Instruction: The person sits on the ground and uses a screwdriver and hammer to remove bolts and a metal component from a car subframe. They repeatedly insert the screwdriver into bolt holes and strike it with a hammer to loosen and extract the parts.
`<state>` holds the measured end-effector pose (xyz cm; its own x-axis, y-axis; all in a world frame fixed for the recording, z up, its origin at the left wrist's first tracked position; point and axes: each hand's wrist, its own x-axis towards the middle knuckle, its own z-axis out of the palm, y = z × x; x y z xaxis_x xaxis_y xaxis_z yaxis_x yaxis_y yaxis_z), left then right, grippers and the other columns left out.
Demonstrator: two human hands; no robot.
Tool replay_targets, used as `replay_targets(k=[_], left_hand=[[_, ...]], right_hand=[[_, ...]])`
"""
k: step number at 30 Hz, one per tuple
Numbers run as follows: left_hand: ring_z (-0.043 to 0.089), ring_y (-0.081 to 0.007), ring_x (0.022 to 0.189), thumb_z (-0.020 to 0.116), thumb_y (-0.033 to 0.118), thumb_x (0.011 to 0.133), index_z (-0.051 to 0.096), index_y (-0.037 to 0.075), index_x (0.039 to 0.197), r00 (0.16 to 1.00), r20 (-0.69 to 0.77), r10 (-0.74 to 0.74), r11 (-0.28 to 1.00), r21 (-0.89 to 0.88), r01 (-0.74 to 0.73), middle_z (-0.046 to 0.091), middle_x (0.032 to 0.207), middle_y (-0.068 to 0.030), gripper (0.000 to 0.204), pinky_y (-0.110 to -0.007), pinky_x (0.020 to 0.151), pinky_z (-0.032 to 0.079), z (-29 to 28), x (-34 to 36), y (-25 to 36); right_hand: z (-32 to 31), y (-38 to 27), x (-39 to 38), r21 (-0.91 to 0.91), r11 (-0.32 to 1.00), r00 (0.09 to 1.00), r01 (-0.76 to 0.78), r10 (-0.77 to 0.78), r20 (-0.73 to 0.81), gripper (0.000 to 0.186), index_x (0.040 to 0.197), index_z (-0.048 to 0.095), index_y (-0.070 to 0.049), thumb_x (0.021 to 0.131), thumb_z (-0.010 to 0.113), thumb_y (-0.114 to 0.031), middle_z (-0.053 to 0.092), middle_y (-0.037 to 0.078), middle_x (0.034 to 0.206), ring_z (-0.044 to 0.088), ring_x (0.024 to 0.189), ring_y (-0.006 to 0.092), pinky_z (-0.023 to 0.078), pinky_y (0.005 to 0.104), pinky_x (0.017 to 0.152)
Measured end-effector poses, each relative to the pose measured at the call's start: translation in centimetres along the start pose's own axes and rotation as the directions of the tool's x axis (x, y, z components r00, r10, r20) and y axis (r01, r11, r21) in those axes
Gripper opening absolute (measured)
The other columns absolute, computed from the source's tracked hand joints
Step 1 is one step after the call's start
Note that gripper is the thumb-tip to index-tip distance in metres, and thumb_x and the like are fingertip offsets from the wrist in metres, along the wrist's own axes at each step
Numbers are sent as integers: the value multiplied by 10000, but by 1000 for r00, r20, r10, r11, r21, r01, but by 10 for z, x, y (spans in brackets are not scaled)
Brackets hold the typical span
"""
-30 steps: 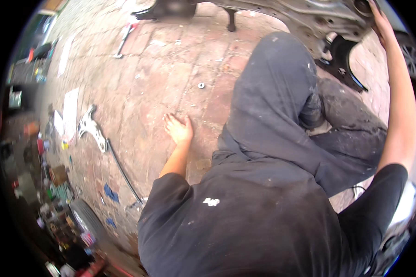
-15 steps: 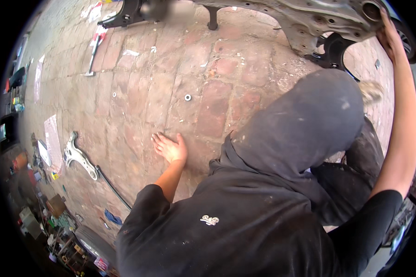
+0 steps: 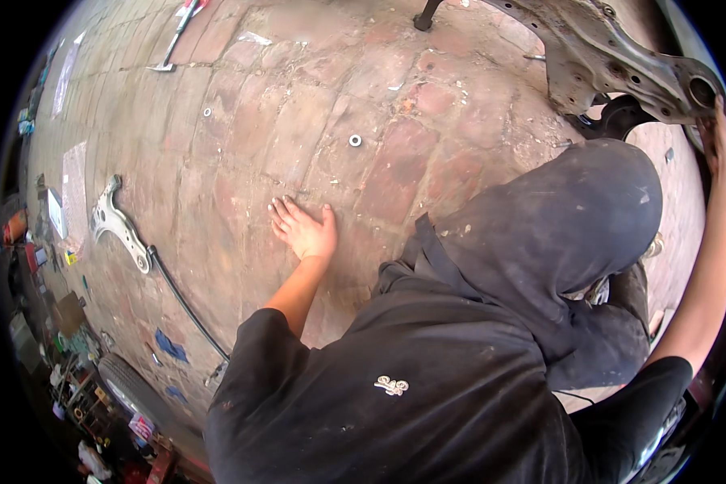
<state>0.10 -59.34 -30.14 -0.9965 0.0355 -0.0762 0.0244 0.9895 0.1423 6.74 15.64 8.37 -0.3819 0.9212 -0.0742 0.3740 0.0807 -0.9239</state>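
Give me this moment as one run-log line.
left hand: open, palm down on paved floor | right hand: on end of metal frame, grip unclear | also on floor: small ring, silver bracket

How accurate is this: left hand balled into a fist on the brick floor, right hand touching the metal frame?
Only the fist is wrong: the head view shows the left hand spread open on the brick floor. The right hand does touch the metal frame.
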Motion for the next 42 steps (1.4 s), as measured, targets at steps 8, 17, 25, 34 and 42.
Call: replay_targets(k=[8, 17, 25, 34, 42], left_hand=[[105, -400, 1529, 611, 539, 861, 214, -87, 1528, 999, -40, -6, 998, 67, 8, 189, 1619, -263, 997, -559, 1210, 112, 9, -1, -4], [171, -404, 1511, 561, 558, 907, 232, -40, 1529, 992, -121, 42, 991, 132, -26, 232, 1602, -261, 923, -585, 1182, 179, 21, 0, -5], [189, -392, 1507, 536, 588, 914, 251, -44, 1524, 993, -108, 47, 982, 186, -26, 243, 1595, -266, 924, -563, 1188, 182, 24, 4, -9], [186, -396, 1504, 544, 611, 893, 238, -51, 1525, 995, -98, 16, 987, 160, 0, 227, 1602, -263, 965, -575, 1185, 175, 20, 0, -6], [180, -403, 1505, 545, 605, 891, 237, -62, 1521, 994, -101, 37, 987, 158, -21, 215, 1604, -275, 967, -578, 1190, 161, 20, -4, -5]], right_hand=[[23, -5, -58, -43, 987, 983, 153, -148, 106, 578, 1453, 476, -197, 992, 568, -533, 561, -6, 1410, 491, 1314, 179, 344, 407, 1120], [35, -16, -74, -101, 978, 976, 181, -166, 142, 525, 1346, 563, -223, 986, 527, -603, 645, -19, 1272, 561, 1191, 162, 412, 416, 1035], [32, -19, -81, -133, 974, 982, 186, -178, 64, 667, 1400, 491, -67, 972, 562, -574, 591, 119, 1324, 560, 1204, 271, 448, 478, 985], [33, -17, -97, -161, 961, 974, 225, -218, 58, 741, 1409, 467, -7, 961, 564, -590, 596, 160, 1281, 578, 1114, 291, 459, 458, 947], [32, -24, -101, -178, 970, 986, 164, -166, 5, 631, 1367, 532, -86, 972, 561, -577, 630, 102, 1224, 582, 1062, 240, 471, 419, 895]])
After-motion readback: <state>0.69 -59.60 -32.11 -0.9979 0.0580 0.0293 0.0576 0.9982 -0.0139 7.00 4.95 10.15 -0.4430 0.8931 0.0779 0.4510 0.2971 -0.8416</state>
